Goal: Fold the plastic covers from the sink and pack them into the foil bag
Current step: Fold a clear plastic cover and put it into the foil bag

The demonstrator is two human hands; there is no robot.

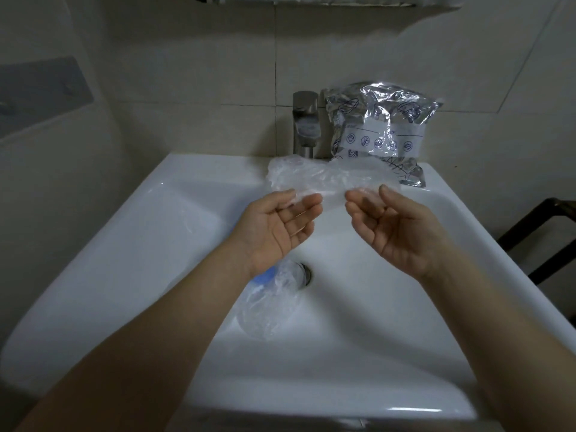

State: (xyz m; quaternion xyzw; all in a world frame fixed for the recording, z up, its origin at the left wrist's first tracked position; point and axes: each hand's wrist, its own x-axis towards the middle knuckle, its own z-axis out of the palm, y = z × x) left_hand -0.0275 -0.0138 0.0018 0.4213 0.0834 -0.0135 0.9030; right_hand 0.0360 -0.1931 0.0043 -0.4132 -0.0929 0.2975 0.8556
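Lying in the sink (131,232) below the hands, near the drain (307,275), is a crumpled cover (271,304) with a blue patch. Above it the left hand (274,229) and right hand (392,232), palms up and fingers loosely curled, hold a clear cover (327,179) stretched between their fingertips. Beyond the grip stand the tap (305,126) and, to its right, the foil bag (380,126).

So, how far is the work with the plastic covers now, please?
Done: cannot tell; the foil bag on the sink rim beside the tap looks bulky, but its contents are hidden. In hand: the left hand and right hand hold one clear cover stretched between them, not yet folded. Left: another crumpled cover lies in the basin near the drain.
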